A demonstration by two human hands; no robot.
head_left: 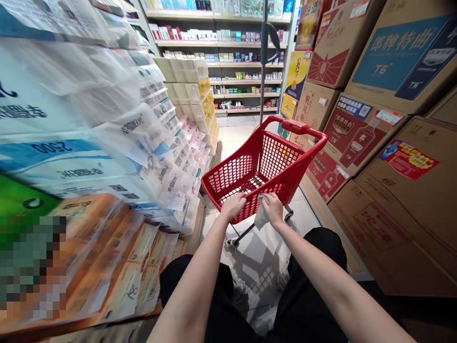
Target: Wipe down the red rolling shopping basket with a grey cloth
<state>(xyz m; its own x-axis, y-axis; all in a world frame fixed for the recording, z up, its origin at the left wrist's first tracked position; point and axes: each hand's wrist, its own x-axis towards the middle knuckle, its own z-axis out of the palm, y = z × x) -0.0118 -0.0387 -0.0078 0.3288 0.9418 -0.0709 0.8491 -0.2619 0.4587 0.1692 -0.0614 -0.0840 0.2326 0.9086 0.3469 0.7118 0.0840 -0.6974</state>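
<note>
A red plastic shopping cart (282, 152) with a mesh basket stands on the tiled floor in front of me, turned at an angle. On the rim of its near side my left hand (233, 206) is closed, thumb on top. A little to the right, my right hand (273, 208) is closed around a crumpled grey cloth (263, 217), held against the outside of the same mesh wall. Part of the cloth hangs below the fingers. Through the mesh the basket's inside shows, with nothing I can make out lying in it.
Stacked packs of tissue paper (157, 157) line the left side, with orange packs (117, 257) lower down. Cardboard cartons (357, 128) are piled along the right. A grey pole (263, 81) rises behind the cart, before shelves (246, 42) of boxed goods.
</note>
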